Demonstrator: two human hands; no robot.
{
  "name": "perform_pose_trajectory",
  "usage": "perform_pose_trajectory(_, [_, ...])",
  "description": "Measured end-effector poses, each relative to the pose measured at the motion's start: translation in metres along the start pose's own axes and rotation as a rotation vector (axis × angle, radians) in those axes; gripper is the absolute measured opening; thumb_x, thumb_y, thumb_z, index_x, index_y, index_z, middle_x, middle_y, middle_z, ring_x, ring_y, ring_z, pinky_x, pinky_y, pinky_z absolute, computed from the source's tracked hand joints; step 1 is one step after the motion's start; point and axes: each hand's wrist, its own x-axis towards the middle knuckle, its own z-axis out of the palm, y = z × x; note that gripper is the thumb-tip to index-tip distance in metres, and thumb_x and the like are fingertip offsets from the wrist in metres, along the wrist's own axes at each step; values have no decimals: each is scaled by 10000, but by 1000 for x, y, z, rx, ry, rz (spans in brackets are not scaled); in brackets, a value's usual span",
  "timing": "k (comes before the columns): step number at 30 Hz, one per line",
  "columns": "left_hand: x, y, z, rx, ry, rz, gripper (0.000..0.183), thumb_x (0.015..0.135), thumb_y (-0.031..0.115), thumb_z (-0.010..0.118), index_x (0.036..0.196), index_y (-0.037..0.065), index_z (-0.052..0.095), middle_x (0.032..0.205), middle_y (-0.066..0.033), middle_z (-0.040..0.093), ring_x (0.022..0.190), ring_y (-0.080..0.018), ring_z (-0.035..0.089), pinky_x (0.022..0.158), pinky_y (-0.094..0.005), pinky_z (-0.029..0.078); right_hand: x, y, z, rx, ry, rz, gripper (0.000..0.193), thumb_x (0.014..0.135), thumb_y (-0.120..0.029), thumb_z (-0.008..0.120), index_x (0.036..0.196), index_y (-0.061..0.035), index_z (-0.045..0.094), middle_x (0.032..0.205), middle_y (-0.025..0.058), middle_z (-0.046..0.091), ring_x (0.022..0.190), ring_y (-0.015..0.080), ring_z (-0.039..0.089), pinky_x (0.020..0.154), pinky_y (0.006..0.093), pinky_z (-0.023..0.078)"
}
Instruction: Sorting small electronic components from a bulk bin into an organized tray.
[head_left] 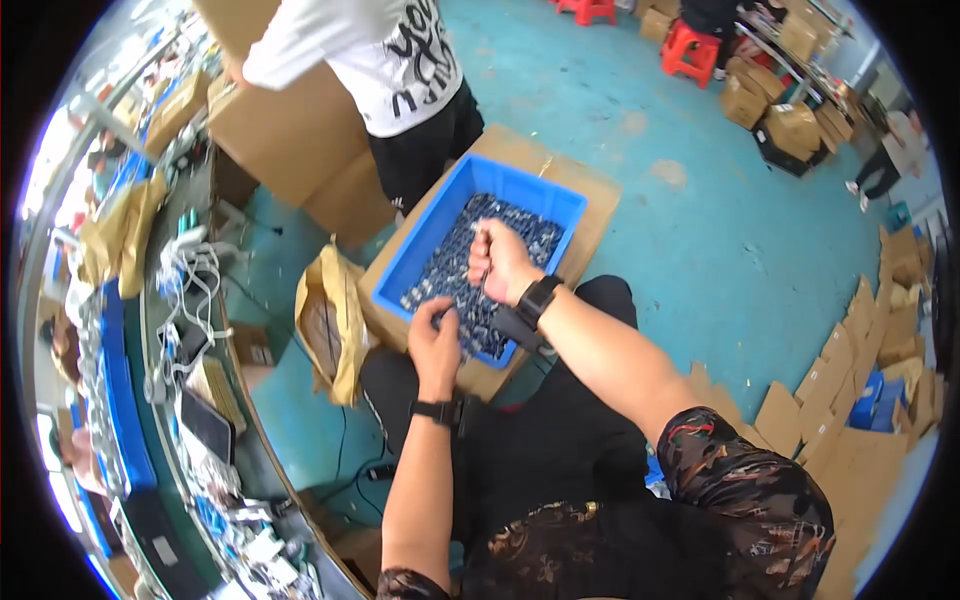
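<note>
A blue plastic bin [520,187] stands in front of me on a cardboard box [597,205]. Many small dark pieces [540,232], mixed with some silvery ones, lie inside it; their exact kind is too small to tell. Above the middle of the pieces, my right hand [505,262] is closed, with a tiny light bit showing at its fingertips. My left hand [436,350] is over the bin's near left edge, its fingers curled together around something dark that I cannot make out. Both wrists wear dark bands.
An open yellow sack [335,320] stands left of the bin. Farther left runs a bench [262,460] with white cables [195,275] and loose parts. A person in a white shirt [375,60] stands beyond the bin. Flattened cardboard [815,390] leans at the right.
</note>
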Motion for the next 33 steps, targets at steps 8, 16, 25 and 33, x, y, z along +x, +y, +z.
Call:
perform_pose_trajectory(8, [1,14,17,406,40,182,315,810,230,769,1046,35,691,970,-157,702,929,-302,626,888,-387,477,-14,10,13,15,-55,-47,239,999,-369,492,922,-145,523,570,-53,294,492,99,282,522,293,288])
perform_pose_trajectory(16, [1,25,8,465,-15,186,305,806,240,774,1022,40,695,958,-152,706,949,-336,627,979,-414,431,-29,0,21,-174,-162,-27,569,968,-599,420,1122,-65,546,551,-62,285,483,89,266,540,277,291])
perform_pose_trajectory(25, [7,18,4,470,18,208,295,813,242,761,1023,44,699,893,-198,702,918,-352,640,1082,-408,367,-11,15,4,-528,-228,-220,631,979,-601,438,1258,-39,511,714,-26,484,637,81,420,613,240,343])
perform_pose_trajectory(33, [2,25,12,474,42,161,252,853,284,719,966,58,731,890,-218,672,831,-369,647,811,-457,511,-13,21,4,-283,-206,-226,497,985,-504,510,1208,-60,511,701,-12,511,587,105,444,579,270,376])
